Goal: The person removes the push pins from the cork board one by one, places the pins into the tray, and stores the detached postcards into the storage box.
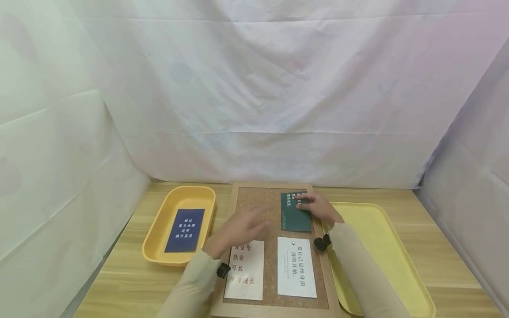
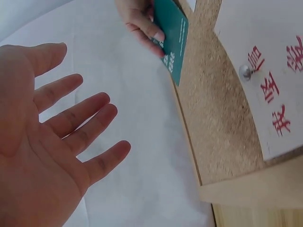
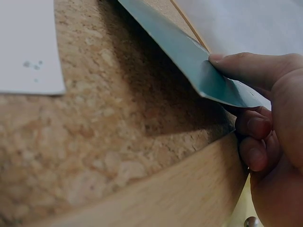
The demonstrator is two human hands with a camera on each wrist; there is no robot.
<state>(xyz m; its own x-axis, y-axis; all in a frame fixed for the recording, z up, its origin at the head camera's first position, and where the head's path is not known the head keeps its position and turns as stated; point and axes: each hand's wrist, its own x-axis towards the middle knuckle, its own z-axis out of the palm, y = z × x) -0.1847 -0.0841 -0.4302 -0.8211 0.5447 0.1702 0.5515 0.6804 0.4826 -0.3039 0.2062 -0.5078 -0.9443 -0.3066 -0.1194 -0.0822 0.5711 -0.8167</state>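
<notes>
"What are your hands doing?"

"My right hand (image 1: 320, 207) pinches the green card (image 1: 296, 221), thumb on top, fingers curled below its edge. My left hand (image 1: 240, 227) is free, fingers spread and palm bare, above the left part of the corkboard (image 1: 271, 263)."

"Where's the green card, exactly?"

"Over the far right part of the corkboard, tilted, one corner raised above its shadow. I can't tell whether any edge touches the cork."

"And nearer you?"

"The red-lettered card (image 1: 246, 274) sits at left under a silver pin (image 2: 245, 72); the dark-lettered card (image 1: 296, 269) is pinned at right."

"Anything else on the desk (image 1: 425, 238)?"

"A yellow tray (image 1: 391, 260) right of the board, and, to the left, an orange-yellow basin (image 1: 157, 240) with a navy card (image 1: 185, 229) inside."
</notes>
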